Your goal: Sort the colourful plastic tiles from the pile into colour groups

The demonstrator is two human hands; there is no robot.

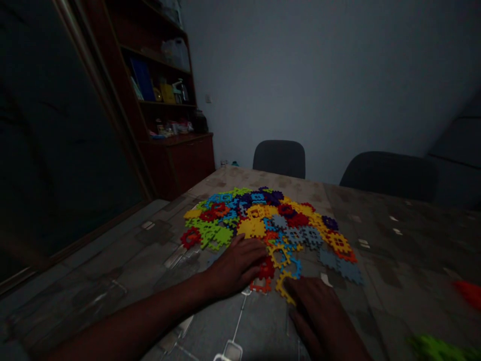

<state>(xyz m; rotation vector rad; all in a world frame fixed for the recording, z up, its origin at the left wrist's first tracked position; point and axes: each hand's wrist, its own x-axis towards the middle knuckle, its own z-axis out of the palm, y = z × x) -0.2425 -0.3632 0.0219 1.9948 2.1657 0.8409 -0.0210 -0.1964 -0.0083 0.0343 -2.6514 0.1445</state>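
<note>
A heap of flat, toothed plastic puzzle pieces (270, 225) in yellow, green, blue, red, orange, purple and grey lies spread on the table (394, 250). My left hand (236, 265) rests at the near edge of the heap with fingers stretched flat, touching a red piece (266, 269) and an orange piece (260, 286). My right hand (319, 311) lies palm down just right of it, fingers flat, its fingertips at a yellow piece (283, 290). Neither hand grips anything.
Two dark chairs (280, 158) (389, 175) stand at the table's far side. A wooden shelf cabinet (165, 100) with bottles and books fills the left corner. Loose red (469, 293) and green pieces (436, 348) lie at the right edge. The room is dim.
</note>
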